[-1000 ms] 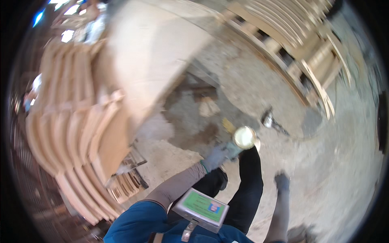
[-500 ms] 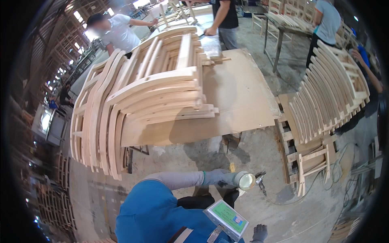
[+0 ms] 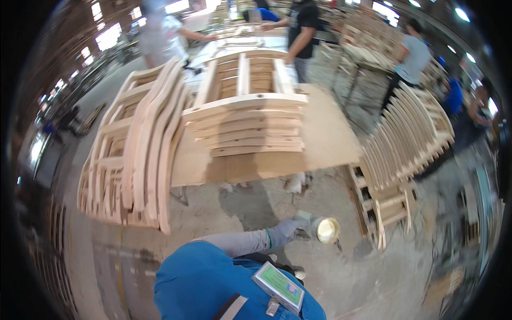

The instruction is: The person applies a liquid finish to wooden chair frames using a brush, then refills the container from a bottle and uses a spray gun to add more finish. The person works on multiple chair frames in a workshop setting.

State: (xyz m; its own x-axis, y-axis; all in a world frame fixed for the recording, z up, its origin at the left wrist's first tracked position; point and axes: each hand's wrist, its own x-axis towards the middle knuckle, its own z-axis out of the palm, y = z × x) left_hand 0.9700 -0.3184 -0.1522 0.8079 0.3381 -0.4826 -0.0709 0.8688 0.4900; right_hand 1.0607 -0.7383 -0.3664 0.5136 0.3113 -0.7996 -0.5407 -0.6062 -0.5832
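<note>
My left hand (image 3: 287, 232), in a grey glove, is closed at the side of a round pot (image 3: 327, 230) with pale contents and a yellowish rim. Its fingers are partly hidden, and the pot is above the concrete floor in front of me. My right hand is out of view. Beyond the left hand, a stack of pale wooden chair frames (image 3: 250, 125) lies on a cardboard-covered table (image 3: 333, 133). More curved wooden frames (image 3: 138, 149) lean upright against its left side.
At the right, a long row of curved wooden frames (image 3: 408, 141) stands on a pallet (image 3: 368, 205), with a small wooden frame (image 3: 392, 213) at its near end. Across the table are two people, one in black (image 3: 304, 32) and one in white (image 3: 169, 40). Another person (image 3: 413, 56) stands farther right.
The view has swung, so the table stack now appears more square-on. My right hand has left the picture. The pot remains beside my left hand; the dark tool near it no longer shows clearly.
</note>
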